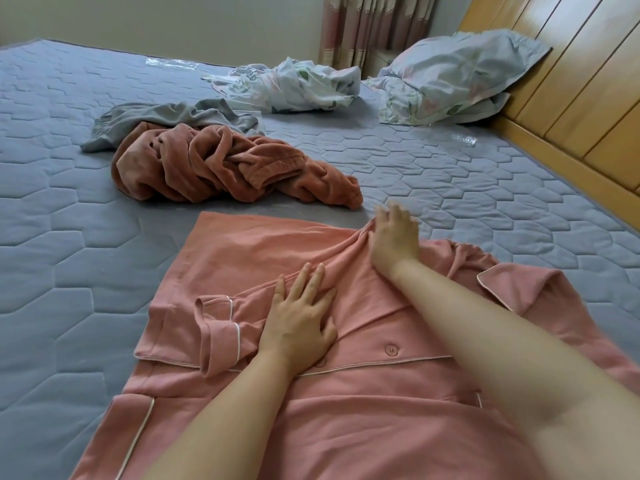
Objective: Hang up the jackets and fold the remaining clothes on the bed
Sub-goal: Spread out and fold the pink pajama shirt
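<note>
A person is folding a pink pyjama shirt (363,393) that is lying button-side up on the near part of the quilted grey mattress (69,237). The left hand (301,320) is pressing flat on the shirt's middle with fingers straight and spread. The right hand (394,237) is reaching to the far hem, where the cloth is bunching under the palm; its fingers are looking extended but blurred, so whether the thumb is pinching the fabric cannot be told. The task is looking early to midway: one cuffed sleeve (214,327) is lying across the front, the other sleeve (512,289) is trailing out to the side, and no folded stack or hanger is showing. Waiting farther up the bed are two crumpled garments, one rust fleece piece (221,168) and one grey piece (166,119) touching behind it; whether either is a jacket cannot be told. Beyond them, one heap of floral cloth (294,84) and one floral pillow (457,74) are resting near the wooden headboard (571,81).
</note>
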